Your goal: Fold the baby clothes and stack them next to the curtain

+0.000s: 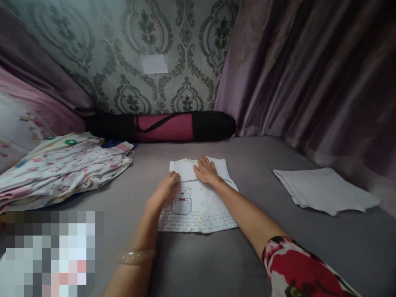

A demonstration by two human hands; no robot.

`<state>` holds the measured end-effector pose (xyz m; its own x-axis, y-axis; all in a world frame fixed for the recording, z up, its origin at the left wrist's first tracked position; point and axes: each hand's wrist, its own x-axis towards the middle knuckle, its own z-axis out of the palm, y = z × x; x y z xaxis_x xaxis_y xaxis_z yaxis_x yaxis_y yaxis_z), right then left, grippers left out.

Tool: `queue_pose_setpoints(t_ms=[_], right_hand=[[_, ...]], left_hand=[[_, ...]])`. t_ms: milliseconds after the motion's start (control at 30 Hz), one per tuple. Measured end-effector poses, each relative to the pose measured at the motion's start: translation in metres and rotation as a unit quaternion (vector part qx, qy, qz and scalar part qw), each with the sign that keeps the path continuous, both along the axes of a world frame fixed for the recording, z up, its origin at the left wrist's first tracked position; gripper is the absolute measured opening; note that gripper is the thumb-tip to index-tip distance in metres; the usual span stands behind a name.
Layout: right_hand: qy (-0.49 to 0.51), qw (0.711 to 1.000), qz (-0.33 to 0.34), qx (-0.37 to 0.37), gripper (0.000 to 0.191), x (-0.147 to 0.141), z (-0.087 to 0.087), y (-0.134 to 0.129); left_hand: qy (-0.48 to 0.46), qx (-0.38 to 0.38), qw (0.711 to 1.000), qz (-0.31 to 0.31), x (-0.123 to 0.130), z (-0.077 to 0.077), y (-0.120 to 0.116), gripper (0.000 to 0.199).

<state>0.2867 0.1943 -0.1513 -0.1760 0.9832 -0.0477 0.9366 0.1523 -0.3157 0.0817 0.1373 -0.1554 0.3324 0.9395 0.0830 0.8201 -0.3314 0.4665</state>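
Note:
A small white garment (201,206) with a printed bear and rows of lettering lies on the grey bed surface, its far part folded over. My right hand (206,170) rests flat on the folded white part, fingers spread and pointing away from me. At the garment's left edge, my left hand (169,185) touches the cloth near the bear print, its fingers close together; whether they pinch the fabric is hard to make out.
On the right of the grey bed (256,161) lies a folded white cloth (328,189). Patterned clothes (68,169) are heaped at the left. A black and red bag (167,127) lies along the wall, beside purple curtains (272,74). A blurred patch covers the lower left.

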Motion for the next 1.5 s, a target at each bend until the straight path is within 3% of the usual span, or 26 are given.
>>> queue_pose_setpoints(t_ms=[67,133,267,400,567,633,733,833,900,1033,1167,1400,1500], right_hand=[[0.029,0.999,0.012,-0.027,0.067,0.014,0.007,0.003],[0.034,0.999,-0.004,-0.006,0.067,0.035,0.01,0.002],[-0.027,0.998,-0.043,0.032,0.067,0.069,0.0,-0.009],[-0.048,0.997,-0.032,0.049,0.067,0.075,-0.012,-0.015],[-0.023,0.998,-0.017,0.064,0.061,0.074,-0.002,-0.026],[-0.025,0.996,0.008,0.09,0.06,0.075,0.004,-0.044],[-0.034,0.987,0.1,0.124,0.06,0.078,0.008,-0.081],[-0.036,0.976,0.194,0.095,0.06,0.084,0.004,-0.111],[-0.035,0.971,0.226,0.073,0.06,0.087,-0.001,-0.12],[-0.034,0.965,0.247,0.075,0.062,0.088,-0.003,-0.129],[-0.034,0.956,0.286,0.062,0.058,0.09,0.004,-0.152],[0.036,0.93,0.365,-0.013,0.052,0.104,0.026,-0.208],[0.102,0.923,0.37,-0.038,0.048,0.119,0.034,-0.222]], left_hand=[[0.011,0.0,1.0,0.012,0.002,0.0,0.001,0.03],[0.015,0.017,0.999,0.023,0.006,-0.004,0.002,0.033],[0.037,0.034,0.998,0.027,0.017,-0.016,0.002,0.042],[0.084,-0.014,0.996,0.03,0.021,-0.02,0.003,0.055],[0.135,-0.023,0.99,0.038,0.026,-0.005,-0.006,0.058],[0.142,0.005,0.989,0.029,0.036,0.002,-0.017,0.058],[0.14,0.05,0.988,-0.044,0.056,0.008,-0.042,0.059],[0.143,0.046,0.981,-0.125,0.071,0.004,-0.064,0.063],[0.144,0.045,0.979,-0.138,0.074,-0.002,-0.072,0.064],[0.15,0.074,0.977,-0.129,0.071,-0.008,-0.076,0.064],[0.151,0.087,0.973,-0.149,0.064,-0.005,-0.086,0.063],[0.135,0.053,0.971,-0.188,0.033,0.009,-0.134,0.05],[0.083,0.04,0.978,-0.19,0.017,0.017,-0.15,0.046]])
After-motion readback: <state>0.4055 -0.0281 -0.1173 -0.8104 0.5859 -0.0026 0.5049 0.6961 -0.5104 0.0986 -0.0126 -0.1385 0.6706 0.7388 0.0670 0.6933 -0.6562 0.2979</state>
